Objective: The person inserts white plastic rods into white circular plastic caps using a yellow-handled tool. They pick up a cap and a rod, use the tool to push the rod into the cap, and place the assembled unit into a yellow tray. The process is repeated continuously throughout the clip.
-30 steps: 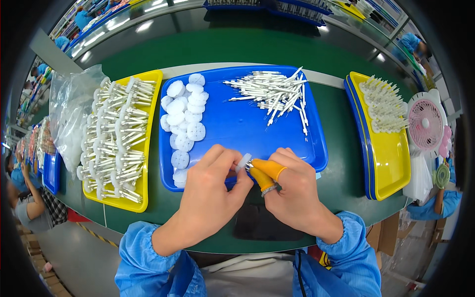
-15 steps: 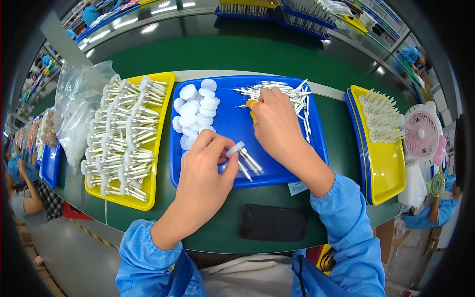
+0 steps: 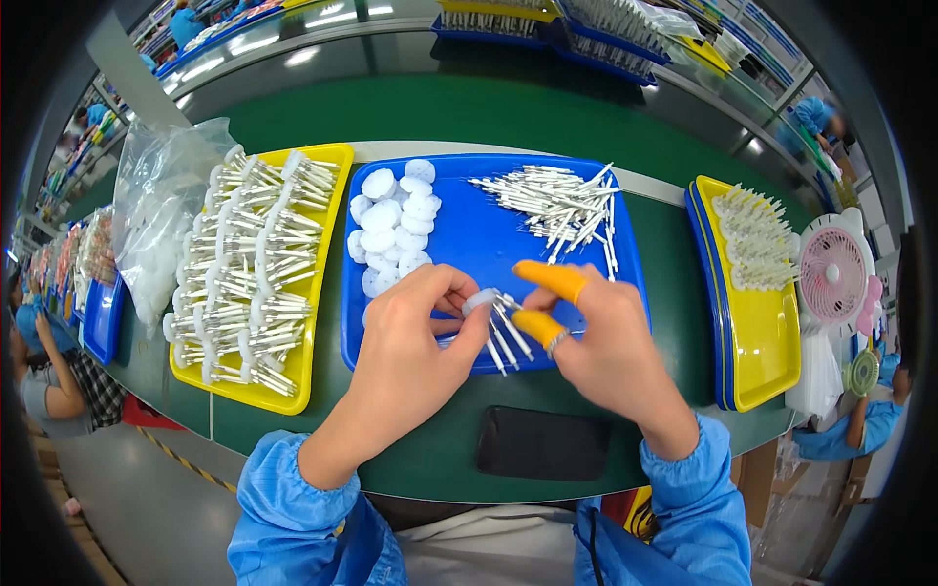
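My left hand [image 3: 415,337] pinches a white round disc [image 3: 478,301] between thumb and fingers, over the near edge of the blue tray [image 3: 469,220]. Several thin white rods [image 3: 510,344] stick out of the disc, pointing down and to the right. Just right of them is my right hand [image 3: 601,337], with orange finger covers on thumb and forefinger. Those two fingertips stand apart beside the rods, and I see nothing held between them. A pile of white discs [image 3: 379,217] lies in the tray's left part. Loose white rods [image 3: 557,205] are heaped at its far right.
Left of the blue tray, a yellow tray [image 3: 322,283] holds rows of discs with rods. A clear plastic bag [image 3: 161,215] lies beyond it. A black phone [image 3: 542,442] rests in front. At right are stacked trays [image 3: 767,352] and a pink-white fan [image 3: 832,269].
My right hand has come from the rod heap back toward me, beside the disc in my left hand, and its thumb and forefinger have parted. The left hand still holds the disc, slightly shifted.
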A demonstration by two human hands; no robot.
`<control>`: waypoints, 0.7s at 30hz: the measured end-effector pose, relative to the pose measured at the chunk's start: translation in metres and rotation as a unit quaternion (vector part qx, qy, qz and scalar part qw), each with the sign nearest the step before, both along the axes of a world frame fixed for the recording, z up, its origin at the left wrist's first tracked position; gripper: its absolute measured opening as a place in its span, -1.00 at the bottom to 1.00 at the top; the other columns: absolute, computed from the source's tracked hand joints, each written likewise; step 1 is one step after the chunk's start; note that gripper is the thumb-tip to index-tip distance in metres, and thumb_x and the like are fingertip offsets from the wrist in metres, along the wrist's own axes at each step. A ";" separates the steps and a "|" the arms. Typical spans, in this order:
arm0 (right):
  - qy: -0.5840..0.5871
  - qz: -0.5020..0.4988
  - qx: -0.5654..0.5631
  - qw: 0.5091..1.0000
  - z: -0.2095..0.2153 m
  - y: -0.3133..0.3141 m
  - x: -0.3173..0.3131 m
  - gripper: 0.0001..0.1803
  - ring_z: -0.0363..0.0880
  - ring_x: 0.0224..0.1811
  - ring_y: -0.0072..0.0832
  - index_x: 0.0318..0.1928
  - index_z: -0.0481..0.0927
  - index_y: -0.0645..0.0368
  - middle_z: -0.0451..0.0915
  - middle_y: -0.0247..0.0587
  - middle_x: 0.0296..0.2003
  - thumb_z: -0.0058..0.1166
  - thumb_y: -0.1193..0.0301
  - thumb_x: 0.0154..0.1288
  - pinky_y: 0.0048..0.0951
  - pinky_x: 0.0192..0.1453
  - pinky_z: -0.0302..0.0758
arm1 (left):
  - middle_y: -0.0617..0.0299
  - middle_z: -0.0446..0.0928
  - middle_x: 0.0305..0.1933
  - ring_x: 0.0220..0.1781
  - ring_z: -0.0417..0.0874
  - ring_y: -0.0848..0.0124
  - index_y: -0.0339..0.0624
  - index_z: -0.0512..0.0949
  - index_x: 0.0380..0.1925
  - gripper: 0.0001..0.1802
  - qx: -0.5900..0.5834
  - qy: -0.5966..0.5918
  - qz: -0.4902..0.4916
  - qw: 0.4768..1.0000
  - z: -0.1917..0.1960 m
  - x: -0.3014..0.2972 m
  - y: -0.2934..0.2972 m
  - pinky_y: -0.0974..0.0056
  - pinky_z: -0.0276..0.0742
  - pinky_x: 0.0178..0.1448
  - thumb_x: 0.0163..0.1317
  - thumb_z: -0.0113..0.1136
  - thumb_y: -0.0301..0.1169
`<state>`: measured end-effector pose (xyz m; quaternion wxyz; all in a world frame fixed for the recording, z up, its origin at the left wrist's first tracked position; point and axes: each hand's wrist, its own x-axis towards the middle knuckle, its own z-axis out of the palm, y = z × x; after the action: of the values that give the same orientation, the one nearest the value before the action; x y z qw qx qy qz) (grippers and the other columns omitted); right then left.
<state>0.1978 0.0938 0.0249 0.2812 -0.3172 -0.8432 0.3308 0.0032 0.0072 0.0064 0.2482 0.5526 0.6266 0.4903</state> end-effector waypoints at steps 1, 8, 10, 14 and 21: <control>0.019 0.006 0.000 1.000 -0.004 -0.004 0.006 -0.57 0.67 -0.12 -0.08 0.06 0.80 0.34 0.72 -0.04 -0.21 0.31 0.75 0.12 -0.15 -0.01 0.55 | 0.07 0.69 -0.20 -0.13 0.85 0.28 -0.37 0.71 -0.09 -0.83 0.014 0.000 -0.007 1.000 0.000 0.003 0.000 0.19 0.92 -0.03 0.34 0.44 -0.62; -0.014 0.064 0.054 0.996 -0.011 -0.016 0.025 -0.47 0.56 -0.13 -0.13 0.01 0.81 0.40 0.57 -0.09 -0.25 0.23 0.79 -0.09 -0.14 -0.03 0.45 | 0.06 0.68 -0.09 -0.10 0.86 0.24 -0.37 0.72 -0.06 -0.82 0.026 0.028 -0.048 0.998 0.000 0.010 -0.001 0.19 0.94 -0.01 0.36 0.39 -0.68; -0.011 0.063 0.070 0.995 -0.013 -0.013 0.026 -0.48 0.55 -0.13 -0.12 0.00 0.81 0.42 0.56 -0.08 -0.25 0.23 0.78 -0.10 -0.12 -0.01 0.45 | 0.07 0.68 -0.09 -0.10 0.86 0.24 -0.37 0.72 -0.06 -0.83 0.022 0.039 -0.047 0.998 -0.001 0.012 -0.001 0.19 0.94 -0.02 0.36 0.38 -0.68; -0.025 0.055 0.084 0.995 -0.015 -0.009 0.025 -0.48 0.55 -0.12 -0.10 0.00 0.82 0.42 0.56 -0.07 -0.25 0.26 0.76 -0.09 -0.11 0.00 0.47 | 0.08 0.68 -0.11 -0.11 0.84 0.30 -0.38 0.70 -0.10 -0.85 0.013 0.045 -0.036 0.998 0.000 0.014 -0.002 0.21 0.94 -0.04 0.36 0.40 -0.67; -0.042 0.044 0.084 0.995 -0.015 -0.012 0.021 -0.56 0.56 -0.11 -0.11 -0.05 0.80 0.39 0.57 -0.09 -0.26 0.30 0.73 -0.06 -0.13 0.01 0.45 | 0.05 0.69 -0.15 -0.14 0.84 0.27 -0.40 0.68 -0.14 -0.86 -0.017 0.037 -0.044 0.998 -0.003 0.015 -0.003 0.20 0.94 -0.05 0.35 0.45 -0.65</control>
<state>0.2189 0.0814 0.0103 0.2558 -0.2685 -0.8923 0.2576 0.0186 0.0039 0.0033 0.2555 0.5935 0.6183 0.4474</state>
